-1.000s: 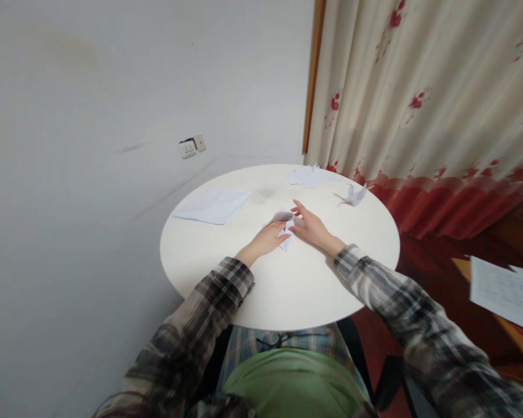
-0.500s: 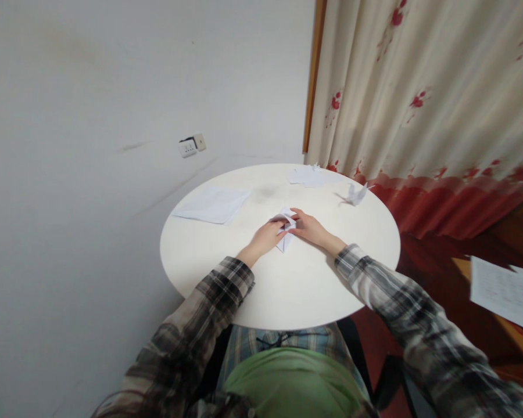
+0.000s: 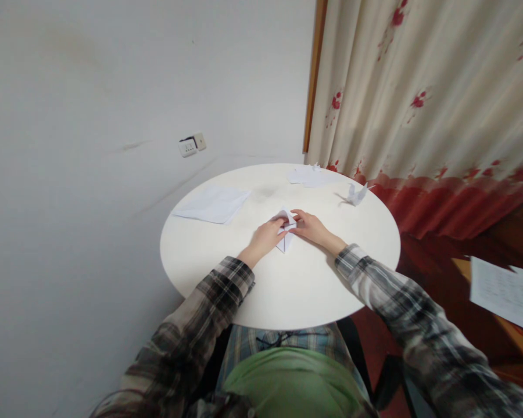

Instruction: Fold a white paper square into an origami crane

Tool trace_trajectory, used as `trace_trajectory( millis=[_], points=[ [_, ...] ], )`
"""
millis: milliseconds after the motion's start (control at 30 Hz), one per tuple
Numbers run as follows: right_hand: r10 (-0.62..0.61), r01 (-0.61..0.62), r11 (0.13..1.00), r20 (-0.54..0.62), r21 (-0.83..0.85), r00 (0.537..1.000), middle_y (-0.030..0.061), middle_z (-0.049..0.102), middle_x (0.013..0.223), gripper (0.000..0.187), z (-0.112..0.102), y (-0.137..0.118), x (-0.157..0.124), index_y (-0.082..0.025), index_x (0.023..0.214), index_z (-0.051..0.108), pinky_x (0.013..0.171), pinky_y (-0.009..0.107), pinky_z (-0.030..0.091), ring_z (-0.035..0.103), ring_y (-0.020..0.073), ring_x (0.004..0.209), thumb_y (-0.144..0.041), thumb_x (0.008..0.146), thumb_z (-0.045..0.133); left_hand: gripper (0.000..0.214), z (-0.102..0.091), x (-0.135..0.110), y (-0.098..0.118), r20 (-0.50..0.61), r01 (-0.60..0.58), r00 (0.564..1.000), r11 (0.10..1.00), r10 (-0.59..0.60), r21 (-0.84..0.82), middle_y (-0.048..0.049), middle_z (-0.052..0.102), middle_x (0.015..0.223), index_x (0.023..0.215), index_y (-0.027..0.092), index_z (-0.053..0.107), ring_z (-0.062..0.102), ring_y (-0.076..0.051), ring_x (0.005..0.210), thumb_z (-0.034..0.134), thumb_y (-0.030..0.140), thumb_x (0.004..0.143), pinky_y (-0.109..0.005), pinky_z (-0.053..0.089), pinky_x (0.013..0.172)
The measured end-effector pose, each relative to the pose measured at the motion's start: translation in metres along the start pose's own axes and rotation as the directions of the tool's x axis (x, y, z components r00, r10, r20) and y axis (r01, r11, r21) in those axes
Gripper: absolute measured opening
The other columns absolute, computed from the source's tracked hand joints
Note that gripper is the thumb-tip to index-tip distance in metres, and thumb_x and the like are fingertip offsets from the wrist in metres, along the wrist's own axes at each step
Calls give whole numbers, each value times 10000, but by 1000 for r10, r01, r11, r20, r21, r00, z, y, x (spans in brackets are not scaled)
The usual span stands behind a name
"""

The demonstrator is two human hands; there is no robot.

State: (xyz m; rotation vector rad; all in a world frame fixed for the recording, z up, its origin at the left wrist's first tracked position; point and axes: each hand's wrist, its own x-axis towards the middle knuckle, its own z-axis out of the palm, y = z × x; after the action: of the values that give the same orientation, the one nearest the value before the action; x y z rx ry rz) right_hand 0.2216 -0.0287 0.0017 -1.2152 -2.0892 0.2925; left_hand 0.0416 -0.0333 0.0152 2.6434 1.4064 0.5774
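A small folded piece of white paper (image 3: 285, 229) lies in the middle of the round white table (image 3: 287, 290). My left hand (image 3: 267, 235) rests on the paper's left side, fingers bent and pinching its edge. My right hand (image 3: 311, 226) meets it from the right, fingertips curled onto the paper's upper flap. Both hands touch the same piece, which is partly lifted off the table at its far end.
A flat stack of white sheets (image 3: 212, 204) lies at the table's left back. Crumpled white paper (image 3: 310, 175) and a folded paper crane (image 3: 356, 194) sit at the back right. A flowered curtain (image 3: 422, 104) hangs behind; printed pages (image 3: 503, 293) lie on a wooden surface at right.
My right hand, flat and spread a second ago, has curled its fingers onto the paper's flap. The flap has been raised and folded. My left hand has stayed in place.
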Motion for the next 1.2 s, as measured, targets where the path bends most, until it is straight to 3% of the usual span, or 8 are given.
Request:
trace_trajectory(
  millis=[267,833,1200],
  points=[
    [-41,41,999,5,-12,999,86,608,1048,547,-2,-5,-1,-184,1220,401,836,349,416,555,187,968,-246,722,619,281,-3,-2,4,6,48,999,999,-48,-15,-61,612,1036,1067,205,463,599,-192,935,523,281,803,-280,460,762],
    [-50,50,998,-16,-50,999,63,624,871,359,0,-2,2,-141,1039,547,745,281,412,546,152,779,-209,694,619,112,-4,-2,4,-38,13,999,996,-10,83,-19,625,876,849,218,541,603,-180,793,495,310,805,-265,428,662],
    [4,-4,1000,-5,3,1000,7,596,723,269,0,-1,2,-159,966,566,613,216,385,503,108,621,-260,718,595,130,-3,-2,6,-27,27,999,998,-25,59,-13,639,874,854,225,574,599,-170,800,479,301,808,-255,430,680]
  ],
)
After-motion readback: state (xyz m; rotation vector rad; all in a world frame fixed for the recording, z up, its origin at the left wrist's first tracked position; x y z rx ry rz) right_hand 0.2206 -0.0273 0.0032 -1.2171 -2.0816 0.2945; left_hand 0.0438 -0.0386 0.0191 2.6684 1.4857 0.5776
